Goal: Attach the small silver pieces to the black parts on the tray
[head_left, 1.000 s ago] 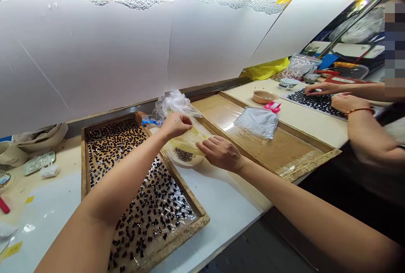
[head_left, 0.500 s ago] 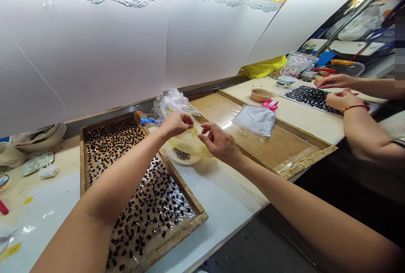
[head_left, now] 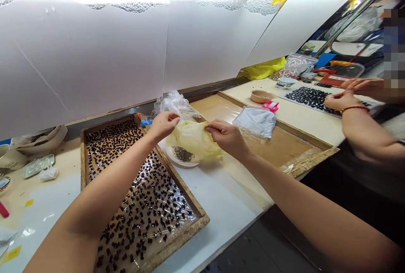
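Yellow bag (head_left: pixel 193 137) occupies right hand (head_left: pixel 228 137) (cup (head_left: pixel 12 158) print illegible).

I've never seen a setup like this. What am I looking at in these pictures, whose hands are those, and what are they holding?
There's no robot here. One camera, worn on a person's head, looks forward and down at their own bare hands. The right hand pinches a thin yellow bag. The left hand is at the bag's other side; whether it grips it, I can't tell.

Beside the bag, a plate holds small dark grains. On the table, the left tray carries many shiny black pieces. The right tray has a pale packet in it. Further right, another person's hands are near more black pieces.
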### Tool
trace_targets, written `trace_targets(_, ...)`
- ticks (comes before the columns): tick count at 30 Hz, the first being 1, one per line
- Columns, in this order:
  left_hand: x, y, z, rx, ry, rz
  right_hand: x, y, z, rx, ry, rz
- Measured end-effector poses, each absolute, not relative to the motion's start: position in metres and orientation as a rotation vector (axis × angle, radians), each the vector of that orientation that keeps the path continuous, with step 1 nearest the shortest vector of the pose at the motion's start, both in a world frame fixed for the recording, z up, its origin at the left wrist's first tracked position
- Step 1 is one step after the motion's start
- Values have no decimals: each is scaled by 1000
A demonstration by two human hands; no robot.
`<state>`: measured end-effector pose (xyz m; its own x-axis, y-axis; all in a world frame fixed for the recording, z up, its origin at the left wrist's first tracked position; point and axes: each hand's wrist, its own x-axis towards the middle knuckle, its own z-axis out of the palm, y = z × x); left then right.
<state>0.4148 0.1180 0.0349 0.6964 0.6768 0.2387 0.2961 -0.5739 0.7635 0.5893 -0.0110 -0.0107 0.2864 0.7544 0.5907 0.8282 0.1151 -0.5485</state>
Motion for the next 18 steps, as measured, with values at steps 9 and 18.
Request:
trace_targets(9, 404, 122, 30, 2055, 772, 588, 591, -9, -4, -1672, -1409, -38)
trace_targets(18, 393, 122, 31, 1794, 853, 584, 597, -6, 4, -1570, -1276, 183)
